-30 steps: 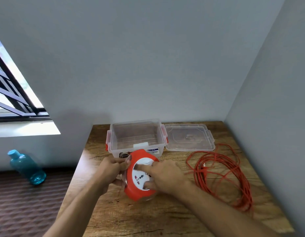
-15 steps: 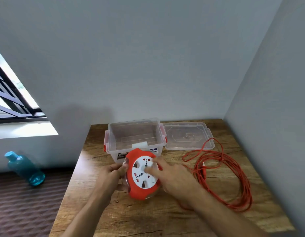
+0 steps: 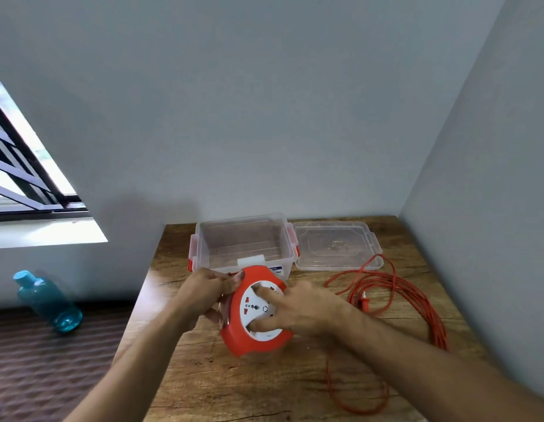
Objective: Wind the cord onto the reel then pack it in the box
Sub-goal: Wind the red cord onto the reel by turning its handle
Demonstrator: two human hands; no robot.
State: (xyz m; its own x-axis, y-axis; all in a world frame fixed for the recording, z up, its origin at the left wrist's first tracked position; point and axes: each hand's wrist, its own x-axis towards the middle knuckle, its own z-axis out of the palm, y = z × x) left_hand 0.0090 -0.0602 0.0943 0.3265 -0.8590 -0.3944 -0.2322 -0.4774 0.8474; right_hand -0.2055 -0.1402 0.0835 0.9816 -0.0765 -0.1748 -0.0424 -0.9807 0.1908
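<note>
I'm gripping the reel at its upper left edge with my left hand, fingers curled and pinching the red rim, thumb on the front near the top. My right hand is lying across the reel's white socket face, fingers spread and pressing into it, fingertips digging in near the upper part of the disc. The reel is standing tilted on the wooden table, its face angled up toward me, just in front of the box.

The box is sitting open toward the back of the table, clear plastic with red latches at its sides, and I'm seeing nothing inside it. Its lid is lying flat just beside it on the right, touching or nearly touching.

The cord is sprawling loose over the right side of the table in several orange loops, one loop running up over the lid's front edge, another trailing down toward the near edge. The plug is lying inside the loops. Where the cord meets the reel is hidden behind my right hand, so I can't tell how much is wound on.

Down on the floor to the left, a teal bottle is leaning by the wall under the window.
</note>
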